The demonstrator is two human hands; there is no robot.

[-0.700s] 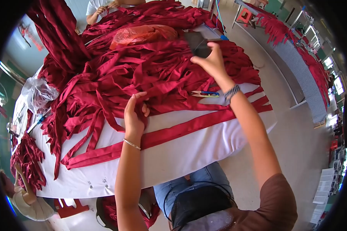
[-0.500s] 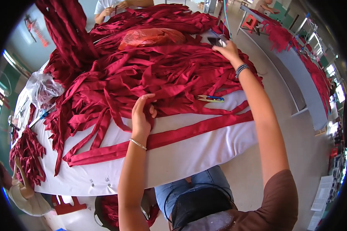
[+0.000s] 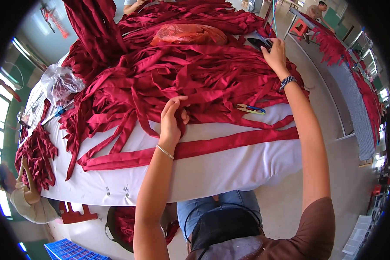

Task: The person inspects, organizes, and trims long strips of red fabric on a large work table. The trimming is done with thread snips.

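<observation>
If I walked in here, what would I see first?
Probably the big heap of dark-red fabric strips spread over the white-covered table. Then maybe the shiny orange-red plastic bag on the heap's far part, and the crinkly clear bag at the table's left side.

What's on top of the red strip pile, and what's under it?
On top: a red plastic bag, contents unclear. Under the red strips: white cloth shows at the near edge, by the left hand. Anything farther beneath is hidden.
</observation>
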